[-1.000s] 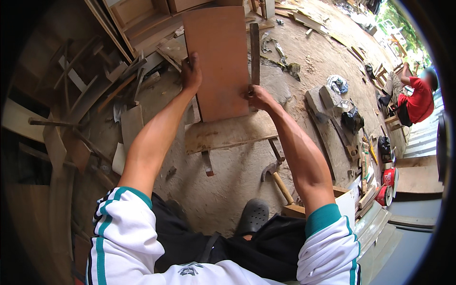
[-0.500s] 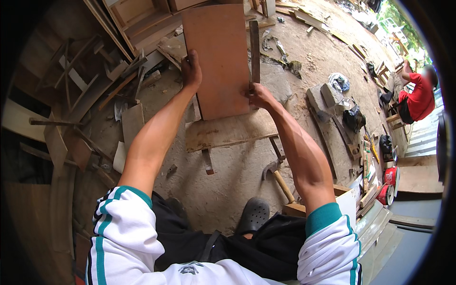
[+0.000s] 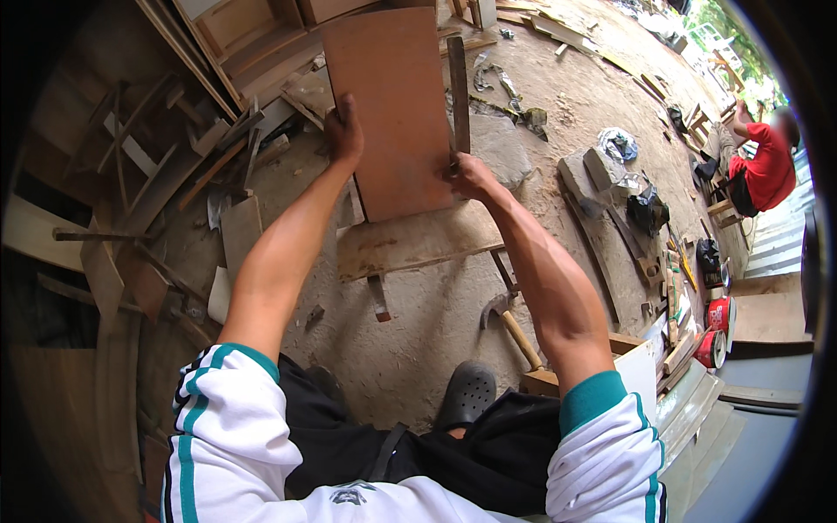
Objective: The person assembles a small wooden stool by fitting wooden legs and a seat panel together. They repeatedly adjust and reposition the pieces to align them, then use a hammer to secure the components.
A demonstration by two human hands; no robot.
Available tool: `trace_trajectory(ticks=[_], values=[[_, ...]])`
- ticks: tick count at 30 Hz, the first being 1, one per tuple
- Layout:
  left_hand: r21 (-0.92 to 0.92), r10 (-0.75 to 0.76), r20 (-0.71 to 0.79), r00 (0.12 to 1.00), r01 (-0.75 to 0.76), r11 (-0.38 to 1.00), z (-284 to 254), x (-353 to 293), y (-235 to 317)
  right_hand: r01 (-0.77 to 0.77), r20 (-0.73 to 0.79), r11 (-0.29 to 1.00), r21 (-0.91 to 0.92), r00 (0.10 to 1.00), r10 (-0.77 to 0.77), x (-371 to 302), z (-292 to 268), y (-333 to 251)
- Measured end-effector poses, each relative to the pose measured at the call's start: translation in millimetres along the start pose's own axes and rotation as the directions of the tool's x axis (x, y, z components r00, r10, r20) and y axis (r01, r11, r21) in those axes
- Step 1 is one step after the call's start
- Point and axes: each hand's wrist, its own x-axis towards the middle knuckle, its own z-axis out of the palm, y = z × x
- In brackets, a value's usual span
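Observation:
A reddish-brown wooden panel (image 3: pixel 390 122) stands upright in front of me, its lower edge at a low wooden bench (image 3: pixel 414 247). My left hand (image 3: pixel 345 131) is closed on the panel's left edge, thumb pointing up. At the lower right edge my right hand (image 3: pixel 472 174) is closed, its fingers partly hidden. A dark narrow wooden strip (image 3: pixel 458 91) rises from that hand alongside the panel; whether the hand grips it too is unclear. A claw hammer (image 3: pixel 520 340) with a pale wooden handle rests near the bench's right leg.
Scrap boards (image 3: pixel 148 174) pile up on the left. Grey blocks (image 3: pixel 593 179) and a black plastic bag (image 3: pixel 647 211) lie to the right, with red cans (image 3: pixel 715 331) nearer me. A person in a red top (image 3: pixel 767 170) sits at the far right. A wooden cabinet (image 3: pixel 253 39) stands behind.
The panel and both hands have shifted slightly left, and the whole view has moved a little too. Both hands keep their hold.

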Motion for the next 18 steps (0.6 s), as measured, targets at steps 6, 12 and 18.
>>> trace_trajectory(ticks=[6,12,18], values=[[-0.182,0.029,0.063,0.998,-0.017,0.983,0.7,-0.3,0.4,-0.015,0.044,0.998,-0.055,0.999,0.017,2.7,-1.9,-0.6],[-0.212,-0.039,0.116,0.992,0.063,0.975,-1.1,-0.3,0.5,0.029,0.039,0.993,-0.112,0.999,-0.025,2.8,-1.2,1.7],[-0.246,-0.101,0.128,0.987,0.13,0.96,-2.2,-1.3,-3.1,0.042,0.057,0.999,-0.009,0.998,-0.041,0.5,-0.6,-4.6]])
